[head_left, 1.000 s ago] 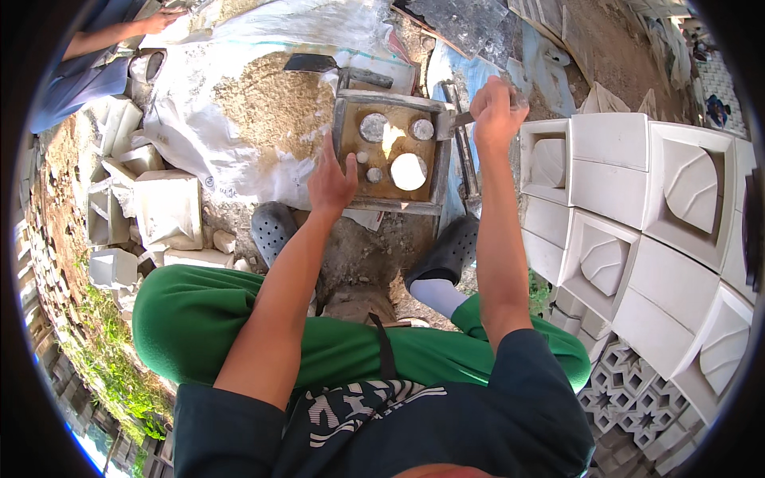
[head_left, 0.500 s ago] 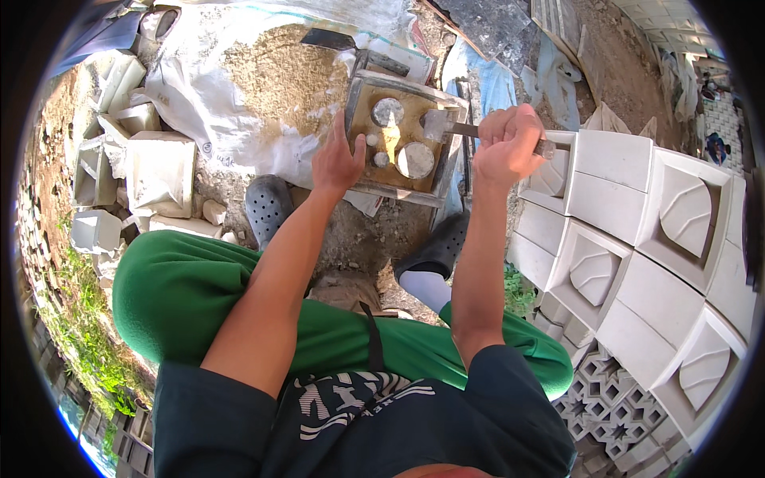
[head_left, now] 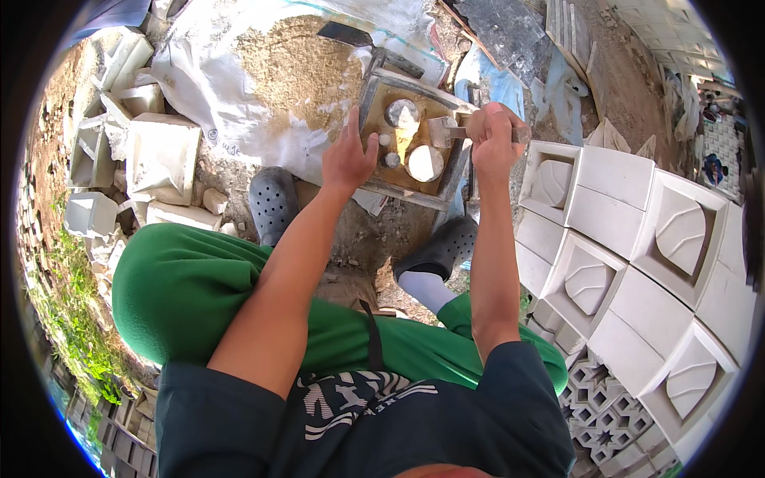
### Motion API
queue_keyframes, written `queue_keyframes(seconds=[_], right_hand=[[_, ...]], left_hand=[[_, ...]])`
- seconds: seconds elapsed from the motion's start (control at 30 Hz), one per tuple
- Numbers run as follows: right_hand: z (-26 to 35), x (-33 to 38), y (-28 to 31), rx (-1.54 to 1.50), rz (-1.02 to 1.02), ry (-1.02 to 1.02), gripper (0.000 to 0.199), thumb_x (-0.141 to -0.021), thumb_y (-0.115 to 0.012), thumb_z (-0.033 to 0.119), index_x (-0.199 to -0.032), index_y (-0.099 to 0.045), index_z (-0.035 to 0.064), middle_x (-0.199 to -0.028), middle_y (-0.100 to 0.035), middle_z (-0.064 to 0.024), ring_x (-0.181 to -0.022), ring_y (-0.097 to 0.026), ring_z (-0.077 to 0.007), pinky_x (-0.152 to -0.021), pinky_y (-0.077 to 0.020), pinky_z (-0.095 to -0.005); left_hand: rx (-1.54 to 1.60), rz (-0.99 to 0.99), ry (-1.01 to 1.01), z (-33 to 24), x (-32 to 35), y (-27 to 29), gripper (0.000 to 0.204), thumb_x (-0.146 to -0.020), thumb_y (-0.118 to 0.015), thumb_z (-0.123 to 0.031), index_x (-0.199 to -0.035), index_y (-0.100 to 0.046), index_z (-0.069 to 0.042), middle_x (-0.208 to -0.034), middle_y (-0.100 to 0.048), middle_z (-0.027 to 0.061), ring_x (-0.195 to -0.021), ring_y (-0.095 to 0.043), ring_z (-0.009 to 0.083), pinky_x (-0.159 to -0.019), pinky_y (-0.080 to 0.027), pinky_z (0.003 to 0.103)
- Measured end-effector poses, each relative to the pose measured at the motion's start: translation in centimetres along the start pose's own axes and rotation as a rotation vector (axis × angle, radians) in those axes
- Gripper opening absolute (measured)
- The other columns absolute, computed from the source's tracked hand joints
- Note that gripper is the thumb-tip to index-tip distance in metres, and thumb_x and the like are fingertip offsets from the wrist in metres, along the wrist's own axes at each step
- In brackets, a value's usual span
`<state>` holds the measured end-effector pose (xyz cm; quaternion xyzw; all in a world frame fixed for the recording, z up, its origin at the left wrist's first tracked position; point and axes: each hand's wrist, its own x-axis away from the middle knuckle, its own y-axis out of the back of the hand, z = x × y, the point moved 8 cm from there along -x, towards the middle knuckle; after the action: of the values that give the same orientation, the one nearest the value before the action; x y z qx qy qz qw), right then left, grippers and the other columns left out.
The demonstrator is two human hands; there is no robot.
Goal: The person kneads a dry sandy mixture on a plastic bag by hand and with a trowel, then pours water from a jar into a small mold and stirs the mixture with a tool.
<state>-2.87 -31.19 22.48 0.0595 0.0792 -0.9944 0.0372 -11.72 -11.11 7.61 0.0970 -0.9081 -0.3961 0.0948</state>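
A shallow grey square mould [head_left: 365, 111] with a brownish inside lies on the ground in front of me. Pale round pieces of different sizes sit in it, among them a large white disc [head_left: 425, 163]. My left hand [head_left: 348, 162] is at the mould's left edge, fingers stretched out and thumb apart, gripping nothing. Over the right side of the mould, my right hand [head_left: 492, 135] is wrapped round the handle of a hammer [head_left: 439, 132]. Its blunt grey head hangs over the brown inside; whether it touches cannot be made out.
Beyond the mould, a white sheet [head_left: 195, 76] carries a heap of sand [head_left: 291, 68], with a dark flat blade [head_left: 344, 33] beside it. White cast blocks [head_left: 610, 179] stand stacked at right. Grey cast pieces [head_left: 163, 158] are piled at left. My shoes [head_left: 273, 203] flank the near ground.
My right hand has come closer to the mould, and the hammer's handle looks shorter, tilted differently. The left hand keeps its place by the edge. The whole view has shifted slightly.
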Motion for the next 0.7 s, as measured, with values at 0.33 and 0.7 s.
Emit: queue_keyframes(seconds=[0.33, 0.7], right_hand=[[-0.6, 3.1, 2.5, 0.085, 0.118, -0.09, 0.041, -0.089, -0.051, 0.009, -0.053, -0.031, 0.0077, -0.052, -0.033, 0.0028, -0.049, -0.028, -0.0078, -0.046, -0.0185, -0.0295], [3.9, 5.1, 7.0, -0.046, -0.432, 0.156, 0.04, -0.09, -0.043, 0.014, -0.054, -0.024, 0.0132, -0.048, -0.024, 0.0001, -0.043, -0.019, -0.0111, -0.042, -0.0176, -0.0298]], left_hand=[[0.001, 0.026, 0.019, -0.3, 0.2, -0.2, 0.067, -0.094, -0.051, -0.036, -0.149, -0.026, -0.005, -0.12, -0.062, 0.0232, -0.099, -0.064, 0.0417, -0.081, -0.05, 0.051], [-0.032, 0.087, 0.06, 0.0, 0.1, -0.6, 0.068, -0.094, -0.051, -0.037, -0.15, -0.025, -0.007, -0.123, -0.061, 0.0228, -0.099, -0.063, 0.042, -0.082, -0.05, 0.05]])
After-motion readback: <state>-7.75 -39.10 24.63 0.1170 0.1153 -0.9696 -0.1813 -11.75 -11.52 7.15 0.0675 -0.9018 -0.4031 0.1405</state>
